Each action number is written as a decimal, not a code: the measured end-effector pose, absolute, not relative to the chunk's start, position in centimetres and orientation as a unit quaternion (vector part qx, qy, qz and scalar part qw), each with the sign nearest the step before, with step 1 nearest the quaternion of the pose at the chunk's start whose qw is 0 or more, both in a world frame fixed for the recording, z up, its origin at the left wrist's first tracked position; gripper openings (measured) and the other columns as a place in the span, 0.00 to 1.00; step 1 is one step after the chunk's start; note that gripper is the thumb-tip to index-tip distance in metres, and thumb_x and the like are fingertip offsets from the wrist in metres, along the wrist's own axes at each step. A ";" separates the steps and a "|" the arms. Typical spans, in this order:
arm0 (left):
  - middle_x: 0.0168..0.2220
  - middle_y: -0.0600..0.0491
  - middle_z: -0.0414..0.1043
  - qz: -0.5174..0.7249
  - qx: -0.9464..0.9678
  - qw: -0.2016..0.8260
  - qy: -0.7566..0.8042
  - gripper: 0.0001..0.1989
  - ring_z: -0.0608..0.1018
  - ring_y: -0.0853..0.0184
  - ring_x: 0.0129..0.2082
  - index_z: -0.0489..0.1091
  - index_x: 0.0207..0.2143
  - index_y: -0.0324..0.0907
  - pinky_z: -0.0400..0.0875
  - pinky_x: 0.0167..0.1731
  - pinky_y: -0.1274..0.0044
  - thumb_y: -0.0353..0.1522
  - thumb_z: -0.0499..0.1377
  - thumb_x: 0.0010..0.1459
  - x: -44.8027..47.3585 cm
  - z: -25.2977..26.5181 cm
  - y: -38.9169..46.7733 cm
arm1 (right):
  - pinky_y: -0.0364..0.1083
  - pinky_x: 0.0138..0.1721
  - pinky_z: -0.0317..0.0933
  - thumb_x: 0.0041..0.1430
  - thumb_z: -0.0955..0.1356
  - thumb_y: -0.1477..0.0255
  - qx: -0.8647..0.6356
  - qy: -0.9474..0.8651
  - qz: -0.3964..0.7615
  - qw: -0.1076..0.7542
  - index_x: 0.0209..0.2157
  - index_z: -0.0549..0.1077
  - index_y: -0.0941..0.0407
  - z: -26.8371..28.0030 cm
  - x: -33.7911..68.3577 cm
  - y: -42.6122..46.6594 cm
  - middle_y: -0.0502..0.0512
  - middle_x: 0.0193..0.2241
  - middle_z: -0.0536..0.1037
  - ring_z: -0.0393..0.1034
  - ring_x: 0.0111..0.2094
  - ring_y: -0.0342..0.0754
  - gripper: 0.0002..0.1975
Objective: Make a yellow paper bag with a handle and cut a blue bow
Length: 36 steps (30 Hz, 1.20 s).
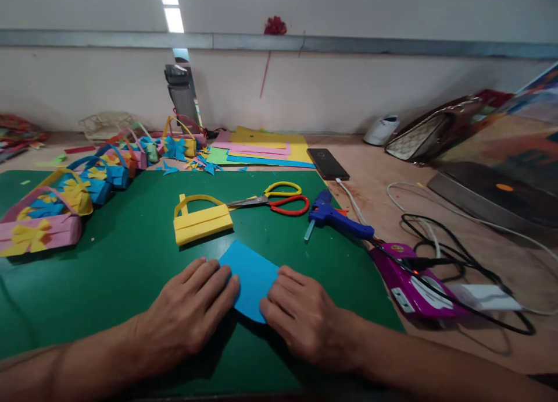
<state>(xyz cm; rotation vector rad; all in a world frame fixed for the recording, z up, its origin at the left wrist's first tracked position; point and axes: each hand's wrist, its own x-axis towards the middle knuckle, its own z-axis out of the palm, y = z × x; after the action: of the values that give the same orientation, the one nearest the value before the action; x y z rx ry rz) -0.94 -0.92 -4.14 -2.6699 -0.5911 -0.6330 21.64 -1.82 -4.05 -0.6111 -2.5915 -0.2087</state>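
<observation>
A sheet of blue paper (251, 277) is held between my two hands, just above the green mat. My left hand (192, 303) grips its left edge with curled fingers. Along the opposite edge, the fingers of my right hand (305, 315) are closed on the paper, thumbs hidden underneath. Beyond the sheet lies a small yellow paper bag (203, 224) with a looped strip handle. Scissors (270, 201) with one yellow and one red handle ring lie beside it, blades pointing left. A blue glue gun (333, 214), a glue stick poking from it, rests to their right.
Several finished paper bags with bows (78, 192) line the mat's left side. Behind are paper scraps (209, 163), stacked coloured sheets (265, 147) and a phone (326, 163). A purple power strip (418, 285) with tangled cables (462, 245) occupies the right, near a handbag (429, 131).
</observation>
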 end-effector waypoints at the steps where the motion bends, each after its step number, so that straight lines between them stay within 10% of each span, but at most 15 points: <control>1: 0.39 0.43 0.74 -0.230 -0.938 0.162 -0.203 0.17 0.73 0.57 0.39 0.68 0.43 0.33 0.69 0.37 0.66 0.26 0.40 0.64 -0.7 -4.1 -1.1 | 0.48 0.28 0.53 0.62 0.56 0.81 -0.212 -0.946 -0.074 0.235 0.25 0.73 0.62 -3.9 21.5 -2.0 0.53 0.18 0.67 0.56 0.21 0.45 0.19; 6: 0.31 0.45 0.72 -0.244 -0.951 0.104 -0.156 0.17 0.72 0.65 0.27 0.69 0.38 0.35 0.66 0.23 0.73 0.26 0.41 0.64 -0.3 -4.1 -1.1 | 0.48 0.30 0.56 0.62 0.55 0.80 -0.182 -0.949 -0.040 0.253 0.25 0.73 0.62 -3.6 21.1 -2.4 0.55 0.20 0.69 0.59 0.24 0.46 0.19; 14: 0.39 0.43 0.71 -0.267 -0.947 0.055 -0.171 0.13 0.71 0.62 0.38 0.68 0.39 0.36 0.69 0.37 0.70 0.27 0.44 0.64 -1.6 -5.0 0.3 | 0.49 0.35 0.59 0.60 0.57 0.81 -0.239 -0.935 -0.080 0.251 0.23 0.72 0.61 -4.2 22.7 -1.2 0.55 0.21 0.71 0.62 0.26 0.46 0.17; 27: 0.25 0.51 0.64 -0.216 -0.948 0.112 -0.205 0.11 0.61 0.66 0.24 0.65 0.30 0.39 0.53 0.24 0.73 0.25 0.46 0.62 -0.7 -5.0 -0.3 | 0.58 0.48 0.56 0.65 0.54 0.79 -0.279 -0.921 -0.108 0.250 0.34 0.73 0.61 -3.9 22.4 -1.4 0.63 0.37 0.75 0.66 0.43 0.54 0.17; 36: 0.28 0.51 0.68 -0.218 -0.934 0.001 -0.282 0.09 0.66 0.67 0.27 0.68 0.32 0.40 0.60 0.27 0.74 0.29 0.49 0.62 0.3 -5.3 -0.3 | 0.44 0.30 0.61 0.62 0.56 0.81 -0.289 -0.911 0.069 0.284 0.28 0.69 0.59 -5.1 22.5 -1.2 0.56 0.25 0.74 0.67 0.28 0.46 0.14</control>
<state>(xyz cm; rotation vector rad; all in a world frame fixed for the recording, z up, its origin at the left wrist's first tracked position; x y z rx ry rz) 0.31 -0.34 -5.32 -2.9337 -0.8868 -0.6854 22.50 -1.16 -5.09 -0.7739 -2.4387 0.1849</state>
